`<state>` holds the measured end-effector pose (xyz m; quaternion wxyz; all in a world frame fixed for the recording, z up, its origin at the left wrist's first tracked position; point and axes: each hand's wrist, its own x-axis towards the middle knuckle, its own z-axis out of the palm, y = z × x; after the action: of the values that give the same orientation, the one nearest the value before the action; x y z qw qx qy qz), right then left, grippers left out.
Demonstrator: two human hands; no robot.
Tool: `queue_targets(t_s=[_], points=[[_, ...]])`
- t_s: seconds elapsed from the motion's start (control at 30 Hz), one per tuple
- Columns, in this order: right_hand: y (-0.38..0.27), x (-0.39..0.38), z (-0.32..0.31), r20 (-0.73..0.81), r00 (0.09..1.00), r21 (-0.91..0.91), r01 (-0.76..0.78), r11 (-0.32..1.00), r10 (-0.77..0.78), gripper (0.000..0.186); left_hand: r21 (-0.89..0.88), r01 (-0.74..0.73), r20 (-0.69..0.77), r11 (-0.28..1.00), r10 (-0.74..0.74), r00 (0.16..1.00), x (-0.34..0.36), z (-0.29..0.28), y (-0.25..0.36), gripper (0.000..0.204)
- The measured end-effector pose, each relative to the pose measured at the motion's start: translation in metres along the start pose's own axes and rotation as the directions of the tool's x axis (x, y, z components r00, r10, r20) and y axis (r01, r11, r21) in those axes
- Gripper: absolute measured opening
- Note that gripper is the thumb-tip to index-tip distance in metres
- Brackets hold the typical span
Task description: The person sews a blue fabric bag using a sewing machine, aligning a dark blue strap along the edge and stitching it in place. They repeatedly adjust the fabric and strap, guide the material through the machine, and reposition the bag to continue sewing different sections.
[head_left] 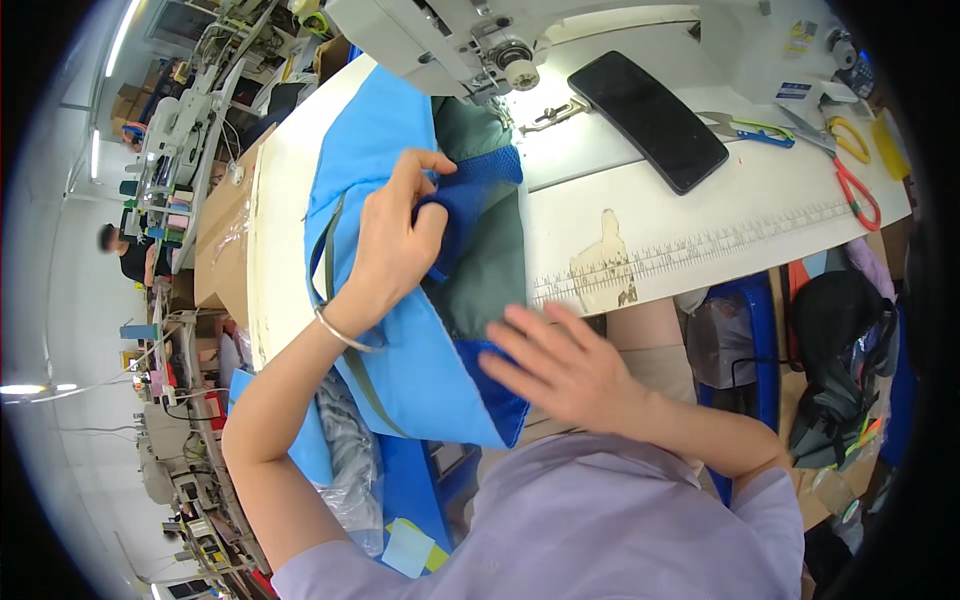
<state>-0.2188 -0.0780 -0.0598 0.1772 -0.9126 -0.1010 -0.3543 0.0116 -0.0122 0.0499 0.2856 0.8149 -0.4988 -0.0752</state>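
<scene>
In the head view, the light blue fabric piece (415,350) lies on the white table (570,235), its far end below the head of the sewing machine (430,45) and its near end hanging past the table's front edge toward the lap. A narrow strip of bare tabletop runs along its left; a wider bare stretch lies to its right, between the dark green panel (485,280) and the phone.

The left hand (395,240) lies over the fabric, thumb and forefinger bent about a fold of dark blue mesh (465,205); whether they pinch it, I cannot tell. The right hand (565,370), blurred, has its fingers spread and grasps nothing, beside the fabric's near right edge; contact is unclear.

One bangle (335,330) circles the left wrist. One black phone (648,122) and two cutting tools are on the table: snips (765,135) with blue and green handles, and scissors (852,185) with one yellow and one red loop.

Left of the table is a cardboard box (225,235), contents hidden. At right, a clear plastic bag (720,345) sits within a blue frame (763,345).
</scene>
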Motion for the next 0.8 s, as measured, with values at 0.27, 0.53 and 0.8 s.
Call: queue_targets(t_s=[0.27, 0.53, 0.8], points=[[0.009, 0.006, 0.005, -0.056, 0.996, 0.124, -0.061, 0.99, 0.068, 0.034, 0.5, -0.579, 0.217, 0.644, 0.554, 0.804, -0.04, -0.014, 0.014, 0.053], [0.011, 0.003, 0.0, -0.041, 0.995, 0.154, -0.081, 0.985, 0.089, 0.033, 0.521, -0.404, 0.242, 0.752, 0.324, 0.915, -0.037, -0.007, -0.017, 0.049], [0.014, 0.001, 0.005, -0.082, 0.996, 0.138, -0.031, 0.99, 0.042, 0.034, 0.448, -0.523, 0.312, 0.725, 0.421, 0.852, -0.026, -0.01, -0.016, 0.038]])
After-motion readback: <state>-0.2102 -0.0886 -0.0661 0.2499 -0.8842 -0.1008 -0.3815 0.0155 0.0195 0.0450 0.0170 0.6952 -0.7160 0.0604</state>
